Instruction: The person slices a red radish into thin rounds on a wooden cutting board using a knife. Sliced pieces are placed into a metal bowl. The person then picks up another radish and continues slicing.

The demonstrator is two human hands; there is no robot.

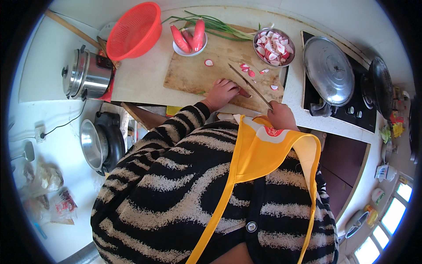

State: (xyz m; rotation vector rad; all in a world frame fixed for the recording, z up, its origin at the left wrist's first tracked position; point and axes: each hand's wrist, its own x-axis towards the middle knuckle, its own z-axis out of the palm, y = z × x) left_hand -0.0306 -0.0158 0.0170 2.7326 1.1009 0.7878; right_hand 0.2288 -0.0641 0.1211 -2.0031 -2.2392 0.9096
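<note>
My left hand [223, 93] presses a red radish [244, 92] onto the wooden cutting board [191, 74], its fingers curled over most of it. In my right hand [282, 115] is the handle of a kitchen knife [250, 85], seen nearly edge-on. The blade slants across the board just right of the radish; whether it touches cannot be told. Beyond the blade lie several radish scraps [251, 73], and a cut piece [208, 62] sits farther left. At the board's far right corner, a metal bowl [290, 62] holds chopped radish [273, 47].
Whole radishes [198, 34] stand in a white bowl [188, 54], with scallions [227, 29] behind. A red plastic colander [135, 33] and a metal pot [90, 74] are to the left. On the right, a large metal lid [329, 69] and a wok [380, 87] occupy the black cooktop [362, 121].
</note>
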